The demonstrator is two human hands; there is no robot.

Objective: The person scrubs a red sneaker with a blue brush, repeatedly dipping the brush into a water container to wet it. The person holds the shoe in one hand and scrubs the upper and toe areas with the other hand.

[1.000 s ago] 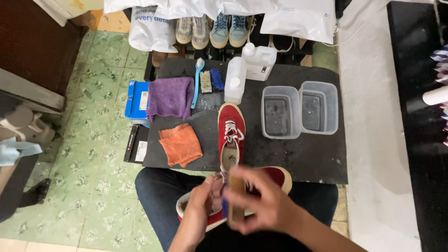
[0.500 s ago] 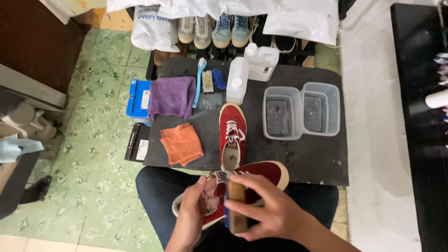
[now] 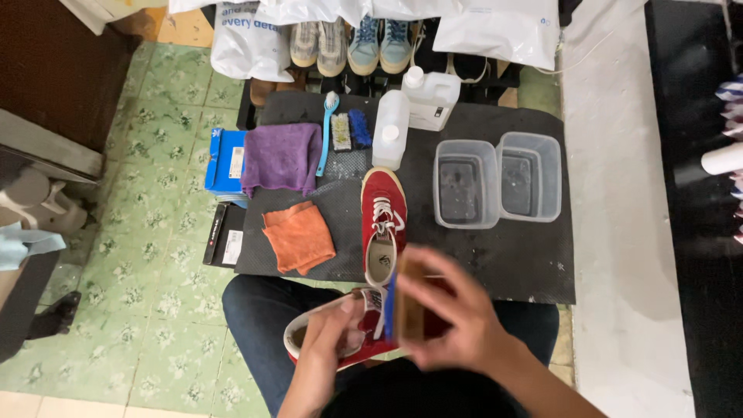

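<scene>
My left hand holds a red sneaker with a white sole over my lap, fingers on its upper. My right hand grips a wooden brush with blue bristles and presses it against the sneaker's side; the hand is blurred. The matching red sneaker lies on the black mat just beyond my hands, toe pointing away.
On the mat lie an orange cloth, a purple cloth, a blue toothbrush, two white bottles and two clear tubs of water. Pairs of shoes and white bags stand behind. Blue and black boxes lie on the green tile floor.
My right hand with the brush has shifted along the held sneaker, which has tilted and moved slightly left. The things on the mat have not moved.
</scene>
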